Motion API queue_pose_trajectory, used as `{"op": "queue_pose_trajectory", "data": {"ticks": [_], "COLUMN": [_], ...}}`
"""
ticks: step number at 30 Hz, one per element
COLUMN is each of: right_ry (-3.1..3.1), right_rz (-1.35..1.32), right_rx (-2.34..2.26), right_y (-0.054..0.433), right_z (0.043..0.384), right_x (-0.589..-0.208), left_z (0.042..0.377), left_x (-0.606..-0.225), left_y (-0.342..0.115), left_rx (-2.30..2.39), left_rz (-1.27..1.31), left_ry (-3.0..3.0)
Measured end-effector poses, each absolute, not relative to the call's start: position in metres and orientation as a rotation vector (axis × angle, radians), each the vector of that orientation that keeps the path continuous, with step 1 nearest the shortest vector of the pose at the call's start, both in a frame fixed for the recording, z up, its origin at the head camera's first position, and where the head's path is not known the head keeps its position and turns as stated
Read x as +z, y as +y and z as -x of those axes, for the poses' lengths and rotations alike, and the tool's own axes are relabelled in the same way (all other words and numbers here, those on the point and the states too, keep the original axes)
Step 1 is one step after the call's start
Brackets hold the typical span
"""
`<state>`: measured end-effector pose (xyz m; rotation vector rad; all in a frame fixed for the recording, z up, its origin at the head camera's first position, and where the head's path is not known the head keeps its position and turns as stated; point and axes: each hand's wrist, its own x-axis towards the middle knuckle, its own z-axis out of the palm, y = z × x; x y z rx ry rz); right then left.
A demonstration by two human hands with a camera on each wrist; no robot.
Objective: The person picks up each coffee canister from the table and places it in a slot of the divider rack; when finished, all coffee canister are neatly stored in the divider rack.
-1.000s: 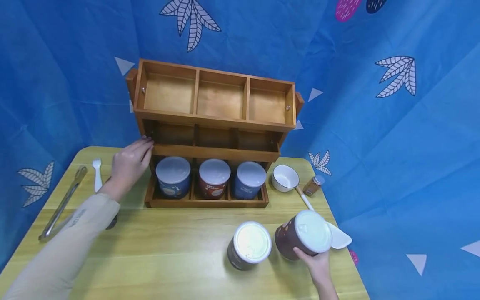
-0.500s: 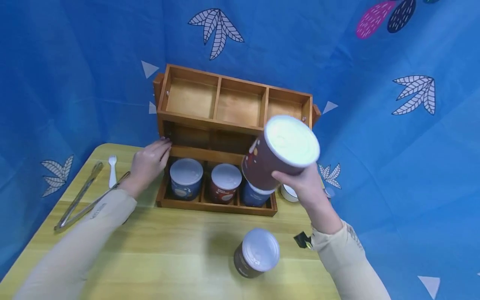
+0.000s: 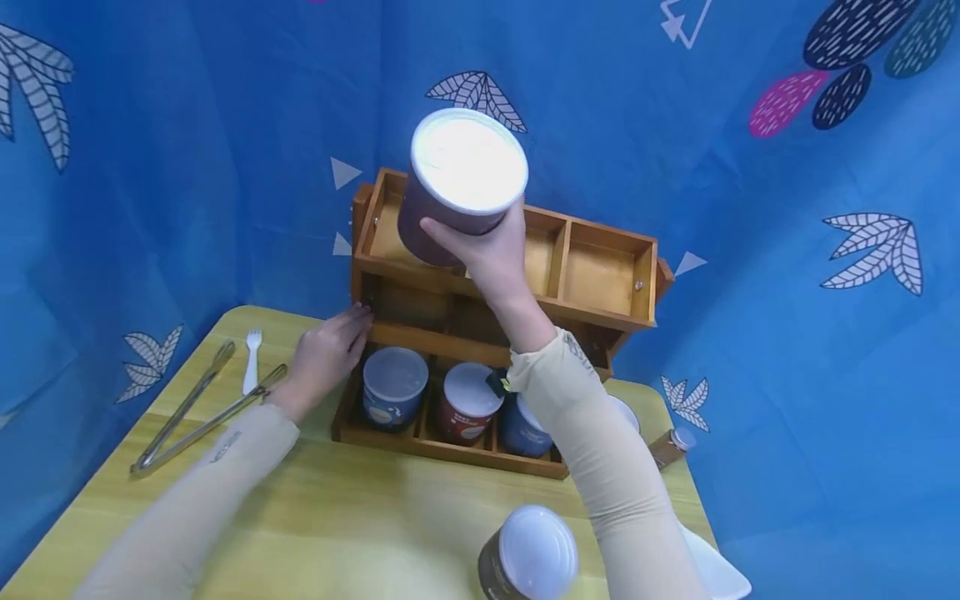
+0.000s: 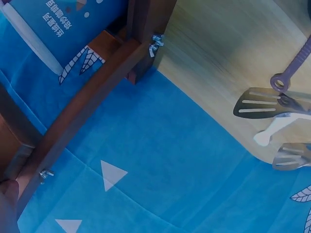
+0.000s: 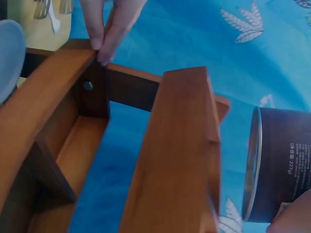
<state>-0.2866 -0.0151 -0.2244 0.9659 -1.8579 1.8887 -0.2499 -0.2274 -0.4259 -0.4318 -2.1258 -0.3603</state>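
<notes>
My right hand [image 3: 491,250] grips a dark canister [image 3: 468,162] with a pale lid, high in front of the left part of the rack's top tier. In the right wrist view, the canister's [image 5: 279,160] metal-rimmed base faces the rack. My left hand [image 3: 330,346] pinches the left end of the wooden rack's [image 3: 450,457] middle tier, fingertips at the corner of its side board. The bottom tier holds a blue canister [image 3: 393,408], a red canister [image 3: 467,421] and another blue canister [image 3: 521,432], the last partly hidden by my right sleeve.
A second dark canister [image 3: 536,550] stands on the table's front part. Tongs [image 3: 146,463] and a white fork [image 3: 252,362] lie left. A small jar [image 3: 672,447], a white bowl [image 3: 624,412] and a white spoon-like utensil [image 3: 712,562] are right. Blue cloth hangs behind.
My right hand has lifted the dark canister off the table's right side and carried it up and left to the rack's top tier. My left hand keeps its hold; the head view has shifted.
</notes>
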Motion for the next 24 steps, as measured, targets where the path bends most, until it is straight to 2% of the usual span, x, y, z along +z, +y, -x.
{"op": "queue_pose_trajectory", "data": {"ticks": [8,15,24], "right_ry": [-1.923,-2.056,-2.192], "right_rz": [-0.950,-0.976,-0.930], "right_rx": [1.846,1.680,1.639], "right_y": [-0.034,-0.040,-0.031], "right_z": [0.294,0.316,0.296], "right_x": [-0.237,-0.262,-0.264], "left_z": [0.249,0.250,0.249], "left_x": [-0.432,-0.431,-0.429], "left_y": [-0.213,-0.216,-0.224], "left_rx": [-0.377,-0.393,-0.390], "left_rz": [0.448,0.438,0.399], "left_ry": [-2.110,-2.089,-2.090]}}
